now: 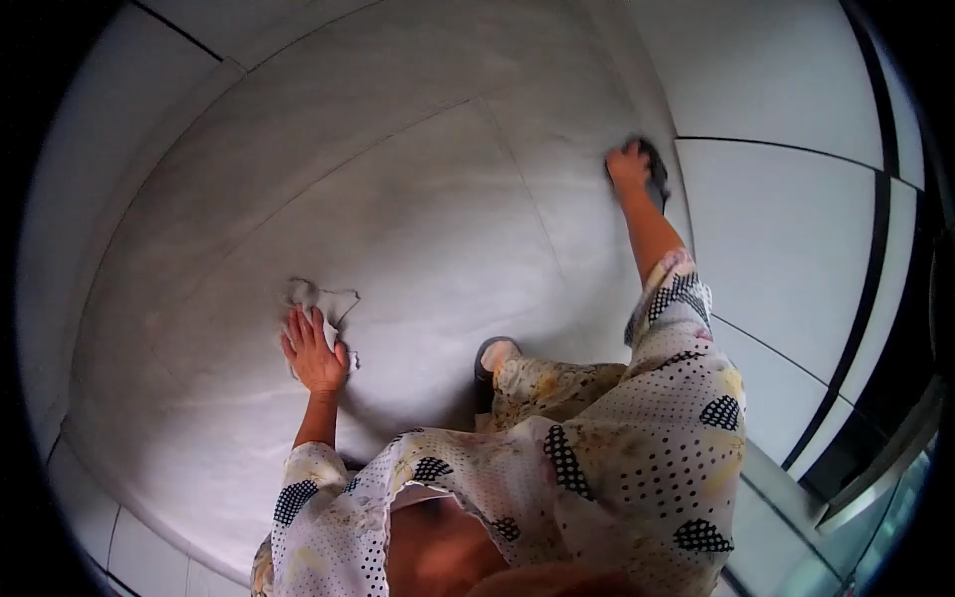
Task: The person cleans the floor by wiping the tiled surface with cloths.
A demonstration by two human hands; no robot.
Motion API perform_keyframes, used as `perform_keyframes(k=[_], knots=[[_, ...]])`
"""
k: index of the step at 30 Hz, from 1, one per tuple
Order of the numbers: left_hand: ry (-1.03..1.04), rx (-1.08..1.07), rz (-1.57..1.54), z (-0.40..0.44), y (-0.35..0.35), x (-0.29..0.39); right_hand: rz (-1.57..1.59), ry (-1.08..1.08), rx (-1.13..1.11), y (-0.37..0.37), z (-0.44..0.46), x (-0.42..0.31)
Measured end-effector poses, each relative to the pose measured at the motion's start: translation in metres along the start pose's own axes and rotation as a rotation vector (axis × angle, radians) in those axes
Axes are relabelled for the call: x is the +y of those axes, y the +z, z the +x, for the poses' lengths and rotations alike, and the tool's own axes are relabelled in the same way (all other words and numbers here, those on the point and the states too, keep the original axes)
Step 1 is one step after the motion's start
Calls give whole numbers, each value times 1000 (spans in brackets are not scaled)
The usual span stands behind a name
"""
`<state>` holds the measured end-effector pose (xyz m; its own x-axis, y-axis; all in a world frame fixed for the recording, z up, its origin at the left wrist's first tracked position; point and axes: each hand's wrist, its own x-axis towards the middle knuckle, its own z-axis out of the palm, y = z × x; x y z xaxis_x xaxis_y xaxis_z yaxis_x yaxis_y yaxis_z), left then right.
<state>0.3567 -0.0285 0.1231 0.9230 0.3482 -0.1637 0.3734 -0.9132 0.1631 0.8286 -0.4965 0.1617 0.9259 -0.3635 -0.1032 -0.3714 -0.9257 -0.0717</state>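
My left hand (315, 350) lies flat on the floor with its fingers spread. A thin, pale grey cloth (332, 298) with a dark, wavy edge is crumpled under and beyond it. At the upper right my right hand (628, 167), arm stretched out, has its fingers curled over a dark, rounded object (657, 177) close to the base of the cabinets. Blur and the hand hide what kind of thing this is. One foot in a dark slipper (481, 363) stands on the floor between my two arms.
Large grey tiles with thin joints make up the floor (398, 199). White cabinet fronts (786, 239) with black gaps line the right side. Pale panels (95, 159) border the left. A metal-edged glass pane (885, 527) is at the lower right.
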Motion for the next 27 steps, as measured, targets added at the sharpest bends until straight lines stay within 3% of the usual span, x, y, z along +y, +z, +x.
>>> perform_keyframes(k=[5, 6, 8, 9, 10, 12, 13, 15, 17, 20, 22, 24, 25, 26, 27], knots=[[-2, -33, -14, 1, -6, 0, -224, -754, 171, 32, 48, -192], [-2, -43, -13, 1, -8, 1, -98, -653, -5, 6, 9, -242], [-3, -44, -24, 1, -7, 1, -28, -965, 116, 29, -39, -296], [-6, -46, -34, 3, -8, 0, -6, -1027, 47, 27, -83, -317], [-8, -50, -44, 4, -11, 1, 37, -1203, 34, 43, -110, -331], [-6, -68, -33, 9, -29, 8, 52, -1347, 28, 40, -185, -344], [2, -59, -27, 8, -27, 7, 44, -1429, -200, 31, -224, -347], [23, -33, -27, 7, -15, 3, 169, -1678, -169, 79, -295, -329], [-7, -78, -42, 6, -10, 2, 439, -1937, -465, 101, -332, -307], [2, -57, -53, 3, -1, 3, 559, -1648, -899, 83, -338, -292], [20, -27, -63, 4, 2, 1, 633, -1171, -986, 24, -315, -282], [16, -43, -78, 3, 0, 2, 777, -1021, -745, 13, -265, -260], [12, -47, -81, 4, -5, 4, 827, -782, -794, -26, -241, -243], [16, -36, -83, 3, -5, 4, 809, -649, -668, -63, -222, -227], [17, -23, -85, 2, -4, 3, 868, -758, -398, -66, -189, -204]])
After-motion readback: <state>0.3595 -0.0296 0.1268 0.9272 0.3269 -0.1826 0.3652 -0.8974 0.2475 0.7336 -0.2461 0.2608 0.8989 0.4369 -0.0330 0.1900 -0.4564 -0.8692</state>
